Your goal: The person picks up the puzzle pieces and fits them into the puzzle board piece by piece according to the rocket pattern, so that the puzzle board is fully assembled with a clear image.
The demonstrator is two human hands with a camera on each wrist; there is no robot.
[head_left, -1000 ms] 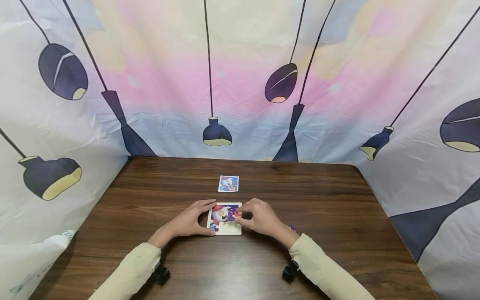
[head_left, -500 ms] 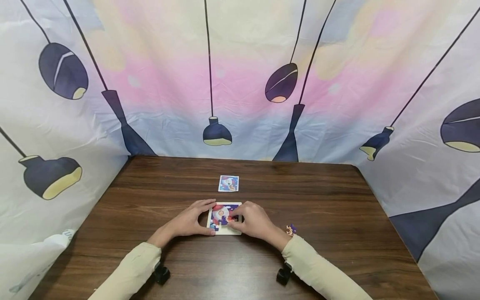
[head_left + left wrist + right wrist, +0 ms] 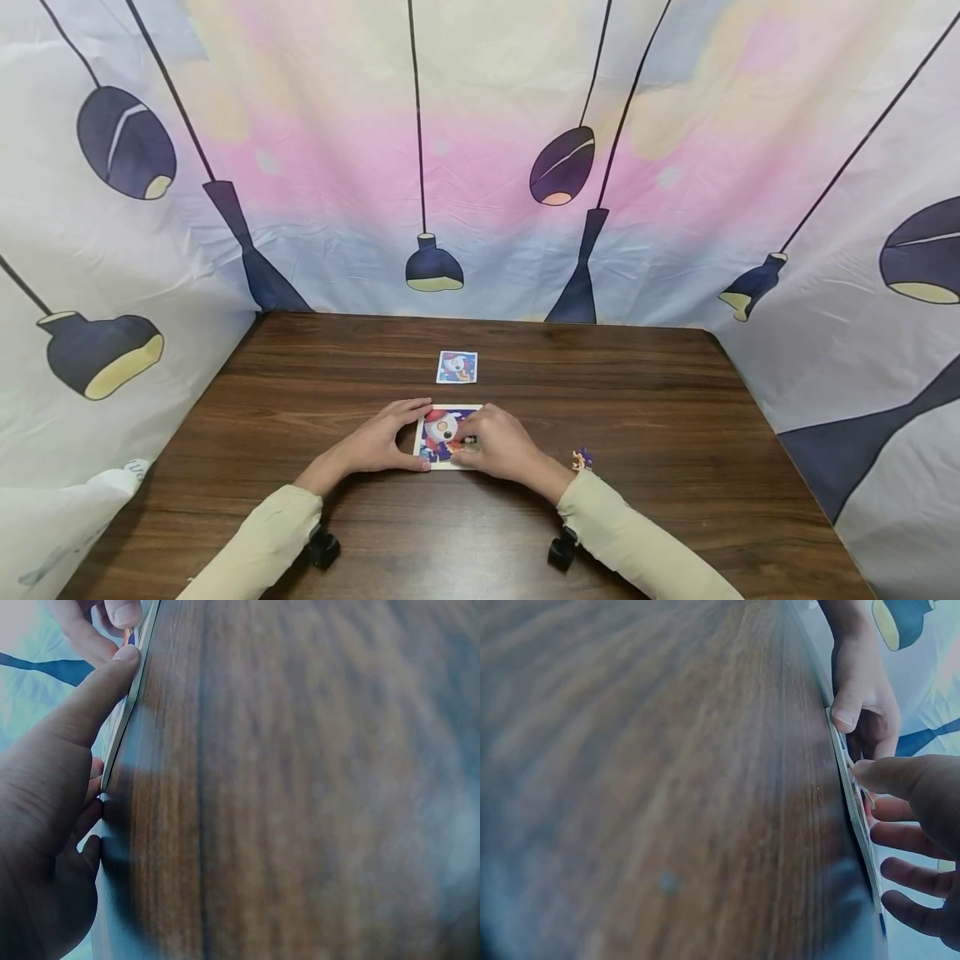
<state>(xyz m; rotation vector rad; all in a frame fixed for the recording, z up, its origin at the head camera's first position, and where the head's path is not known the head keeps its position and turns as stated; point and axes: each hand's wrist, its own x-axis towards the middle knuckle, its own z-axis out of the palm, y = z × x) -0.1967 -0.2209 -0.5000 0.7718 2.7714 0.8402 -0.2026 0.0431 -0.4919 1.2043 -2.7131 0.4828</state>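
Note:
A small jigsaw puzzle board with a pale rim lies flat on the table, showing a white and red cartoon figure on purple. My left hand holds its left side, thumb at the near corner and fingers at the far one. Between thumb and fingers, my right hand pinches an orange and purple puzzle piece over the board's lower part. In the right wrist view that piece stands tilted close over the board. The right hand covers the board's right side.
Beyond the board lies a small square picture card with a similar figure. A loose puzzle piece rests on the wooden table beside the right wrist. Printed cloth hangs around the table's back and sides.
My right hand has moved left and nearer with the pinched piece, over the lower part of the board. The loose piece by the right wrist has come into fuller view. The left hand stays put.

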